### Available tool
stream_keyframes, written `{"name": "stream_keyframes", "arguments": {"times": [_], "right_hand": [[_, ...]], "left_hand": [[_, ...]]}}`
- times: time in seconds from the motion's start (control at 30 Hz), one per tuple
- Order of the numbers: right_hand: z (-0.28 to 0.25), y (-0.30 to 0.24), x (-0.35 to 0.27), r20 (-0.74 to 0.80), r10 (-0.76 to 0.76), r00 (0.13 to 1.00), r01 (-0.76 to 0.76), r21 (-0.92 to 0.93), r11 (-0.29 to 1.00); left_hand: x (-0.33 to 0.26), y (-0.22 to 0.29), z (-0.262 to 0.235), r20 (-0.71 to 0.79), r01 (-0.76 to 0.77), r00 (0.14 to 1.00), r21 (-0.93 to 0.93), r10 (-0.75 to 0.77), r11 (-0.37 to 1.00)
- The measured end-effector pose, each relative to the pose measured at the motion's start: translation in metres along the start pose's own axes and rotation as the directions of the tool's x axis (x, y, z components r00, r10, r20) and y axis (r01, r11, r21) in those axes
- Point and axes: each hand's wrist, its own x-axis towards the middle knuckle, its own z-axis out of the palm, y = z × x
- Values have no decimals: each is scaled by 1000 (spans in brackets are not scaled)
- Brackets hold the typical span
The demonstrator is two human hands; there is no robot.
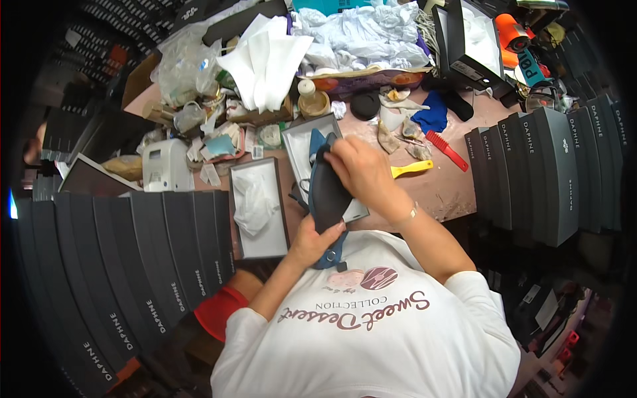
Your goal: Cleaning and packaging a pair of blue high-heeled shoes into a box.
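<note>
Seen from the head camera looking down, a person in a white printed shirt is standing at a crowded work table [458, 192] and is holding a dark shoe [328, 196] in both hands just above the table edge, close to the chest. The left hand [312, 240] is gripping the lower end of the shoe from beneath, fingers closed around it, with a blue part hanging just below that grip. The right hand [361, 169] is closing over the upper end of the shoe, fingers curled around its top edge, a thin bracelet showing at the wrist. Directly behind the held shoe an open grey box [302, 142] is lying with a blue item inside. Just left of the left-hand grip a second open box [259, 205] is holding crumpled white paper. To the right of the right hand a yellow tool [413, 168] and a red comb [446, 150] are lying on the table. Rows of closed dark shoe boxes [554, 172] are standing well apart on both sides.
</note>
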Motion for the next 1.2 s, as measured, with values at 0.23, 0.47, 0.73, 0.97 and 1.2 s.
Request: {"name": "stream_keyframes", "arguments": {"times": [0.23, 0.47, 0.73, 0.97, 1.2], "right_hand": [[11, 7, 0, -53, 2, 999, -4, -32, 999], [-2, -14, -20, -20, -101, 995, 102, 24, 995], [4, 107, 2, -18, 217, 976, -217, -177, 960], [45, 170, -63, 19, 397, 918, -392, -111, 913], [45, 178, -89, 38, 447, 894, -445, -58, 894]], "left_hand": [[-1, 1, -1, -42, -49, 998, -15, 49, 999], [0, -4, -1, -64, -25, 998, 4, 25, 1000], [5, 17, -5, 141, -86, 986, -62, 94, 994], [16, 19, -11, 191, -62, 977, -189, 99, 980], [31, 21, -15, 206, 17, 978, -137, 11, 990]]}}
